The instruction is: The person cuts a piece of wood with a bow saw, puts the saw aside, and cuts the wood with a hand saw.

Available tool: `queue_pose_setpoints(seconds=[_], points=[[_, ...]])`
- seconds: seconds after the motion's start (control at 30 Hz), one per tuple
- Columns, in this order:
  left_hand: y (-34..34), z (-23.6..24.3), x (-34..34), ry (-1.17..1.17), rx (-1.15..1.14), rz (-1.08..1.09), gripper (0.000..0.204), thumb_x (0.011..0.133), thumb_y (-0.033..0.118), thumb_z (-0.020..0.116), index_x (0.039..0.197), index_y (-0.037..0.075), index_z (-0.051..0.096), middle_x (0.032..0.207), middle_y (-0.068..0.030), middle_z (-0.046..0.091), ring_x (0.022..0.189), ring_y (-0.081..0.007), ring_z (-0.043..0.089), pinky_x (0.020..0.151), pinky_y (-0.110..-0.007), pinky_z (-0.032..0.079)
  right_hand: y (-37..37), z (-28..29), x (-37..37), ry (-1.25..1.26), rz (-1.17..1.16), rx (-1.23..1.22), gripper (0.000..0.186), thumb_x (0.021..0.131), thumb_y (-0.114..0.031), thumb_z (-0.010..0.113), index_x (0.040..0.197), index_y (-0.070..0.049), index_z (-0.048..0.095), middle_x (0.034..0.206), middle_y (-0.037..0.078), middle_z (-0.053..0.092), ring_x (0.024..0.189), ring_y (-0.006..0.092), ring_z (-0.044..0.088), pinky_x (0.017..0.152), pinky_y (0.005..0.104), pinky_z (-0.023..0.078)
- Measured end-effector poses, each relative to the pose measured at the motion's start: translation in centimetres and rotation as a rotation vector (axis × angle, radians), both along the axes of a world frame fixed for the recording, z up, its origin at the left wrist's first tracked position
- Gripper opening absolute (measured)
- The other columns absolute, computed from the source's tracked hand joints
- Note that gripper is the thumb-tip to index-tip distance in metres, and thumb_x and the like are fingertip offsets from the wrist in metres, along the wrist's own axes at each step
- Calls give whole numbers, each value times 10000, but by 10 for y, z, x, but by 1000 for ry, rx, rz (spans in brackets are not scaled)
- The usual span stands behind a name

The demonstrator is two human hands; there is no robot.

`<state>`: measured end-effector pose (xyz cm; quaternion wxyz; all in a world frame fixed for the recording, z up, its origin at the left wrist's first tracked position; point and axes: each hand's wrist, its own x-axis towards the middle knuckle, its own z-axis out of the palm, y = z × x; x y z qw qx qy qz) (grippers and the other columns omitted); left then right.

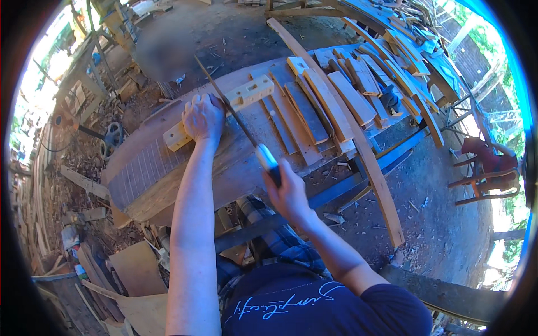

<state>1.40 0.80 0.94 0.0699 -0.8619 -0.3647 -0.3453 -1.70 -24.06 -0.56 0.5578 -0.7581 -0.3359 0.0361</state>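
Observation:
My left hand (203, 119) is closed over a pale squared wooden block (176, 137), pressing it to the worktable. The block has square mortises cut in it and reaches out past my fingers to the upper right. In my right hand (288, 193) is the dark and white handle of a handsaw (245, 126). Its long thin blade slants away to the upper left, crossing the block just right of my left hand. Whether the teeth touch the wood I cannot tell.
Wooden strips and boards (307, 112) lie across the right of the worktable (216, 162). One long curved plank (375, 185) overhangs its near edge. A wooden chair (483, 173) with red cloth stands far right. Scrap wood (137, 266) is piled at lower left.

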Motion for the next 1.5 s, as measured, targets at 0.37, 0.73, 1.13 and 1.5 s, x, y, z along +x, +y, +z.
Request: queue_pose_setpoints(seconds=[0.37,0.73,1.13,1.5], points=[[-9,-6,-5,7,-100,0,271,876,289,517,748,98,660,848,-102,651,831,-306,616,728,-442,471,29,6,0,-43,48,12,223,887,-105,614,976,-18,429,792,241,527,775,479,533,633,500,418],[10,-5,3,28,-175,161,310,896,320,487,775,107,677,892,-102,667,898,-300,620,756,-444,473,-48,-5,-32,33,5,-97,230,877,-187,663,956,-39,505,792,211,582,765,437,594,624,469,463],[4,-8,2,109,-186,124,326,909,321,467,796,101,678,889,-90,671,900,-288,626,759,-440,479,-2,-1,-5,17,35,-84,227,889,-182,648,931,-33,481,791,223,584,729,441,580,591,465,454],[6,-24,22,-30,-29,66,242,832,287,542,690,124,653,813,-57,662,826,-248,636,706,-408,473,35,-1,25,11,-40,-92,211,894,-178,630,943,-29,488,785,240,594,748,453,579,603,463,461]])
